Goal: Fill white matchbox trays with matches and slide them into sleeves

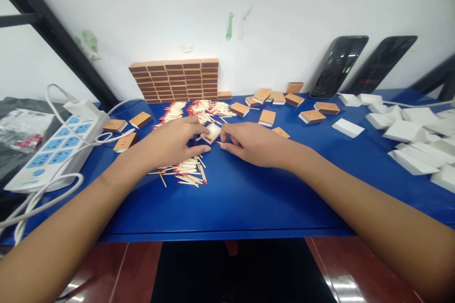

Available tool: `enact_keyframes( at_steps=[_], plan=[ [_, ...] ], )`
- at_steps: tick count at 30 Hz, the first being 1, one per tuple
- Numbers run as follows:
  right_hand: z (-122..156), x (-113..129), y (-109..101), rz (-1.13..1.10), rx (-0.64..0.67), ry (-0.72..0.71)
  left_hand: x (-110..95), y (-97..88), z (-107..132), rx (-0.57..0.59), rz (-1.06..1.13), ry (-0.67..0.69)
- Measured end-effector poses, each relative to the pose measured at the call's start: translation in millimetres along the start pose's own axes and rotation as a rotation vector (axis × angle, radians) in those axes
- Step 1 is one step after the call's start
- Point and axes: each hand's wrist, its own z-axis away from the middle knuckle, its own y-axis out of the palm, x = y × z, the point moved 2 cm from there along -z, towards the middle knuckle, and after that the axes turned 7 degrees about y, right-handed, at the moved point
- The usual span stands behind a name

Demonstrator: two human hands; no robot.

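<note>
Between my hands, on the blue tabletop, sits a small white matchbox tray (213, 133) with a few matches in it. My left hand (169, 141) is at the tray's left side, its index fingertip at the edge and its thumb stretched out apart below. My right hand (254, 144) pinches a match or two, with red tips showing at its thumb and index finger, just right of the tray. Loose red-tipped matches (190, 170) lie in a heap under and in front of my left hand. More matches (201, 110) are piled behind it.
A stacked wall of matchboxes (177, 80) stands against the white wall. Several single matchboxes (267, 117) lie scattered behind my right hand. White empty trays (408, 130) are heaped at the right; two phones (339, 66) lean behind. A power strip (59, 144) with cables is at the left.
</note>
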Motion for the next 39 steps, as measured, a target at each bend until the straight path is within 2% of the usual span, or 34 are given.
enact_keyframes(
  at_steps=[15,28,39],
  plan=[
    [0.2,-3.6,0.4,0.042,-0.012,-0.010,1.8,2.6,3.0,0.012,-0.020,0.021],
    [-0.7,-4.1,0.1,0.043,-0.001,0.008,-14.2,-7.4,5.3,0.143,-0.089,-0.051],
    [-1.0,-9.3,2.9,0.004,-0.018,-0.015,-19.2,-6.2,9.2,0.160,-0.104,-0.043]
  ],
)
